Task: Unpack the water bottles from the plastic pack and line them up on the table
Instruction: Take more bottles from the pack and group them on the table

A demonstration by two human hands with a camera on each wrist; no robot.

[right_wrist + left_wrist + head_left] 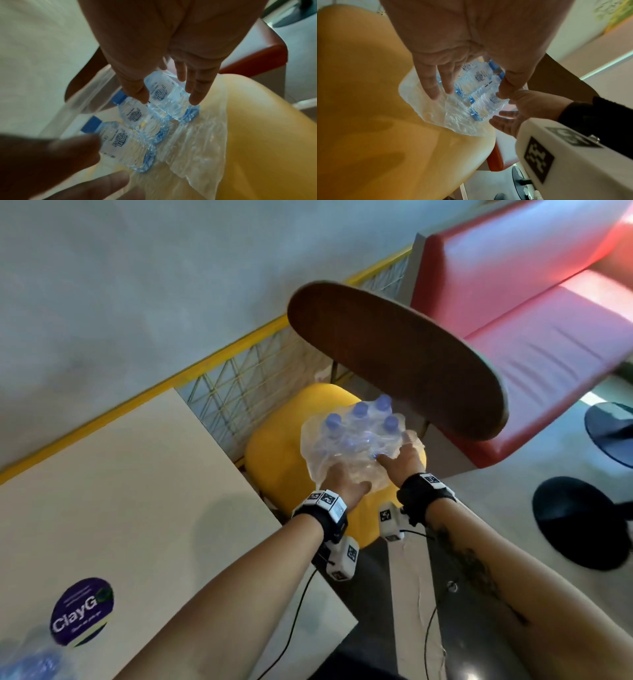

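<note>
A clear plastic pack (356, 440) of several small water bottles with blue caps (360, 408) stands on a yellow chair seat (274, 460), to the right of the cream table (120, 491). My left hand (346, 486) reaches onto the pack's near side. In the left wrist view its fingers (429, 86) lie straight on the loose plastic wrap (453, 119). My right hand (400, 453) is against the pack's right side. Its straight thumb and fingers (195, 93) flank one bottle (164, 100). Neither hand curls around anything.
A dark brown oval wooden top (394, 357) overhangs just behind the pack. A red bench (548, 337) runs at the right, with black round bases (582, 522) on the floor. A yellow mesh railing (239, 381) lines the wall. Another plastic-wrapped bundle (27, 659) sits at the table's near left corner.
</note>
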